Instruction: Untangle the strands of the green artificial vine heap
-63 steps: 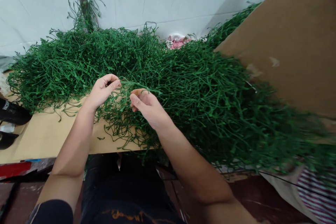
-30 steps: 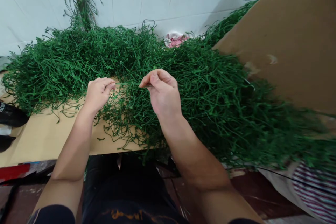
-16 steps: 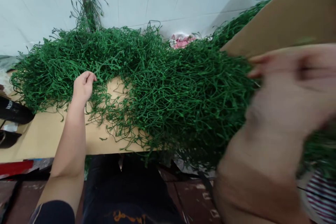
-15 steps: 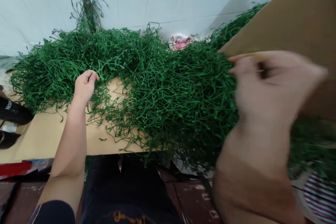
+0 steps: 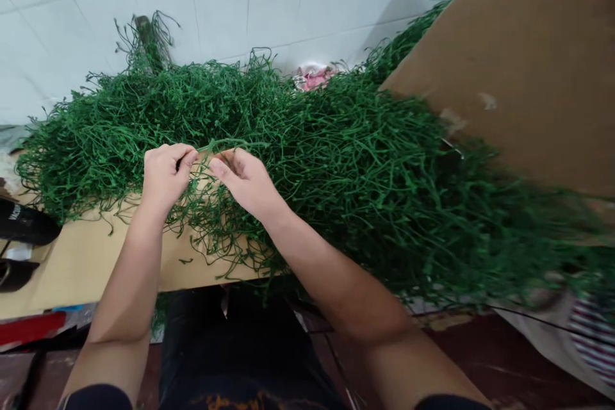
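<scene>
The right hand [image 5: 245,179] has swung back from the right edge to meet the left hand [image 5: 166,173], both pinching one green stem [image 5: 230,143] above the desk [image 5: 81,256] at centre-left, seemingly separating it from the pile [image 5: 336,160].

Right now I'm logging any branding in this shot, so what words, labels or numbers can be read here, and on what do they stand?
Black object at the left edge of the table: white lettering, only partly in view and too small to read.
Dark garment at the bottom edge: an orange print, cut off by the frame, not readable.
Green stems, cardboard sheet, tiled wall: no text.
</scene>
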{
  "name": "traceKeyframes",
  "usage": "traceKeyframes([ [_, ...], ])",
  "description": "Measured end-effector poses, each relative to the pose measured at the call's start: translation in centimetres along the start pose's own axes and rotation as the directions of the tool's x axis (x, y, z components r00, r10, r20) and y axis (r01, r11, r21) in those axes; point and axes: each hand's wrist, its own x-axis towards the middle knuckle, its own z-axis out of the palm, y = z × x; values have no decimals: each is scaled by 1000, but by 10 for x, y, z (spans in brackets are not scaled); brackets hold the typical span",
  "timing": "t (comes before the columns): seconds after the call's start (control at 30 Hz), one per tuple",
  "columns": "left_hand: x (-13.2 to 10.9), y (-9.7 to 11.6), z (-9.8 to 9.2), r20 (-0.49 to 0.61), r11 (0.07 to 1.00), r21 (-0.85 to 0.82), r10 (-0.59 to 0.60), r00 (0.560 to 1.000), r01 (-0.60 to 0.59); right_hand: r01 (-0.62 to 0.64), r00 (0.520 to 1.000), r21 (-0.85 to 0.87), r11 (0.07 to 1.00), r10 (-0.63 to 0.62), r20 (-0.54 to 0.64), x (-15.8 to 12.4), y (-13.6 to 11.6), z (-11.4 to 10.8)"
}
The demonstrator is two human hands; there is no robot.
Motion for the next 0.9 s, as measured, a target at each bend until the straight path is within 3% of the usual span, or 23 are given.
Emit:
traceKeyframes([
  [0.07, -2, 0, 0, 5, 999, 39, -5, 1000, 5, -22, 999, 133, 991, 26, -27, 5, -2, 2],
  [0.2, -6, 0, 2, 23, 999, 49, -14, 1000, 13, -186, 982, 329, 926, 189, 23, 6, -4, 2],
  [0.37, -2, -10, 5, -14, 992, 35, -123, 992, 124, -205, 972, 367, 907, 233, -32, -8, -1, 7],
  [0.6, 16, -6, 9, -9, 987, 24, -158, 987, 158, -57, 997, 185, 981, 64, -31, -28, -6, 10],
  [0.7, 26, -15, 11, -39, 985, -8, -174, 984, 174, 37, 998, -2, 999, -37, -49, -40, -24, 5],
  [0.77, 28, -36, 6, -116, 946, -21, -323, 939, 322, 180, 982, -229, 957, -189, -21, -55, -42, -2],
  [0.83, 26, -59, -4, -201, 851, -69, -523, 829, 520, 347, 929, -451, 823, -368, 43, -67, -57, -19],
  [0.9, 21, -74, -18, -209, 823, -208, -565, 798, 528, 401, 879, -610, 683, -475, 47, -69, -63, -47],
])
